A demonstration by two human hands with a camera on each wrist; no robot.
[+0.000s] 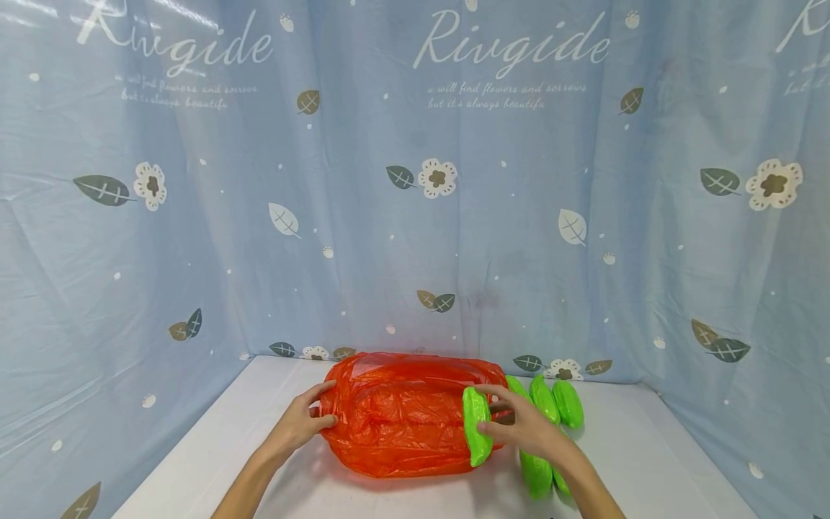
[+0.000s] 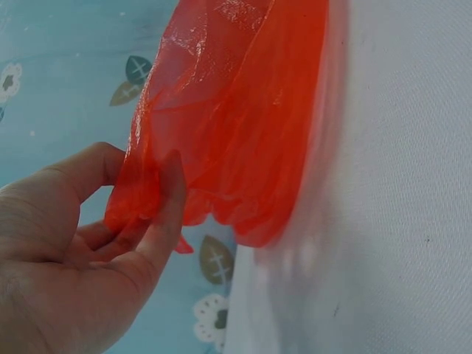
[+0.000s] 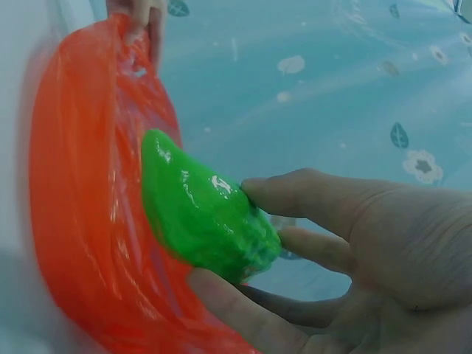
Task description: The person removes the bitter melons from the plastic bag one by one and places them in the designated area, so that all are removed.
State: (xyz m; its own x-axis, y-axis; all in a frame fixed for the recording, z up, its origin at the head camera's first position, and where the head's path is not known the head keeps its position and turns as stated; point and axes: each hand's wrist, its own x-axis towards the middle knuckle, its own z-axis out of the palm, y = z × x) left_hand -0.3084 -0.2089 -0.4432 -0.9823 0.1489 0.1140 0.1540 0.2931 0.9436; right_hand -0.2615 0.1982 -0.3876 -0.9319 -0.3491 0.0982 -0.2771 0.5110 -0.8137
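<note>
A thin red plastic bag [image 1: 402,425] lies puffed out on its side across the white table. At its left end my left hand [image 1: 303,420] pinches the plastic between thumb and fingers; the left wrist view shows that hand [image 2: 96,243] with red film between its digits. My right hand [image 1: 519,427] holds a shiny bright-green, elongated piece [image 1: 477,427] in front of the bag's right end. In the right wrist view this green piece [image 3: 203,206] tapers to a blunt tip pointing at the bag, and thumb and fingertips grip its near end.
Several similar green pieces [image 1: 568,404] lie on the table to the right, partly hidden behind my right hand and forearm. The white table [image 1: 661,454] is enclosed by a blue patterned curtain [image 1: 363,238] at the back and sides.
</note>
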